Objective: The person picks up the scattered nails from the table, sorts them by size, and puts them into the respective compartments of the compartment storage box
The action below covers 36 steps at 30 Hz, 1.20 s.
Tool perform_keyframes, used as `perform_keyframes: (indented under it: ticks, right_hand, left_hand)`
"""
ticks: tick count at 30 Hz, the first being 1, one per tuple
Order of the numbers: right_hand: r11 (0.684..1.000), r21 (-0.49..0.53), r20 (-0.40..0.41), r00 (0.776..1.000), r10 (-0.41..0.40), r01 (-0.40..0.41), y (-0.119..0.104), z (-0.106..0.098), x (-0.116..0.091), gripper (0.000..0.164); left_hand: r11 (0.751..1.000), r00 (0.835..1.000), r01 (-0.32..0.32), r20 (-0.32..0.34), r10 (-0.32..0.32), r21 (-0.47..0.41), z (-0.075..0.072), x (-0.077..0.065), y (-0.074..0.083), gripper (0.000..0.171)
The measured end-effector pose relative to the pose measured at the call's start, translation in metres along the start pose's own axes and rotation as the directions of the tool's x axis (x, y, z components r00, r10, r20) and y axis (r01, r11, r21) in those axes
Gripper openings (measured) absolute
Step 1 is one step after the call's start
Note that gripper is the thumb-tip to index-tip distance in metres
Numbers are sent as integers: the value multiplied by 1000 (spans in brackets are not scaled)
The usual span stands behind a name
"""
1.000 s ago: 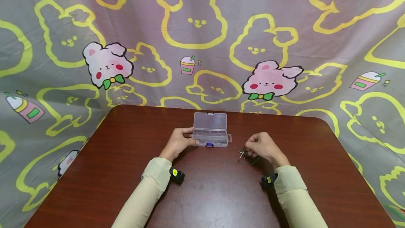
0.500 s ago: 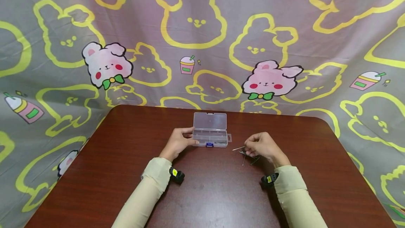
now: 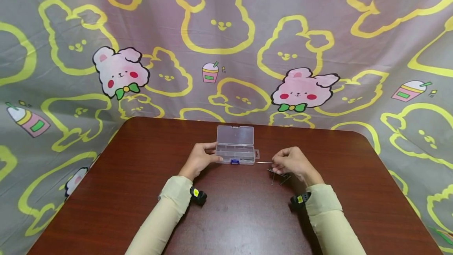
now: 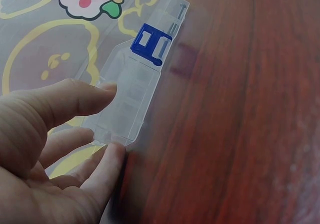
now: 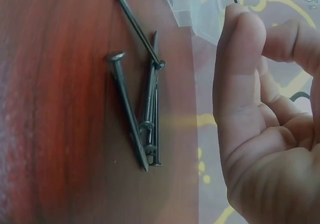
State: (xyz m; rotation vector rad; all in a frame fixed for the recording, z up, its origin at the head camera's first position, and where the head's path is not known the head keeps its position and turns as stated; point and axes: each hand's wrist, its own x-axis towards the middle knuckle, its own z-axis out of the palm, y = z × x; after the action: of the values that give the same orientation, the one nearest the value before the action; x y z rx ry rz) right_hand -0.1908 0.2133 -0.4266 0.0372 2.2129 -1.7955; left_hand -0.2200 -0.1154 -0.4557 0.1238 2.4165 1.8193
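A clear plastic compartment box point(image 4: 125, 93) stands on the table with its lid point(image 3: 235, 135) raised and a blue latch point(image 4: 150, 42) at the front. My left hand point(image 3: 199, 160) holds it by the left end, thumb at the front side and fingers around the end and back. Several nails point(image 4: 172, 27) show through the wall at the box's far end. Between thumb and fingertip, my right hand point(image 3: 293, 162) pinches a nail point(image 3: 264, 162) that points left, close to the box's right end. Beneath that hand lies a loose pile of nails point(image 5: 132, 111).
The brown wooden table point(image 3: 141, 192) ends at the back against a hanging cloth point(image 3: 159, 19) with a bear and rabbit print. A hang tab point(image 3: 257, 154) sticks out from the box's right end. Both wrists carry black strapped cameras.
The right hand has lifted a nail out of the pile and swung its free end up and left, so it now lies level towards the box. The left hand and box have stayed put.
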Motion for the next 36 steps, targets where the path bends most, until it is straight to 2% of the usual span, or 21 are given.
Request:
perform_keyframes:
  ticks: [6, 14, 25, 36]
  right_hand:
    - [999, 49, 21, 1000, 18, -18, -3, 3, 2, 21]
    - [995, 98, 44, 999, -10, 6, -5, 7, 6, 20]
    - [994, 95, 35, 998, -47, 44, -3, 16, 12, 25]
    - [994, 82, -12, 997, -75, 75, -9, 28, 22, 20]
  left_hand:
    - [1000, 1000, 2, -10, -2, 0, 1, 1, 1, 67]
    - [1000, 1000, 10, -11, -10, -3, 1, 2, 1, 67]
    - [1000, 1000, 5, -4, -5, -6, 1, 1, 1, 66]
    - [1000, 1000, 8, -8, -8, -4, 1, -1, 0, 66]
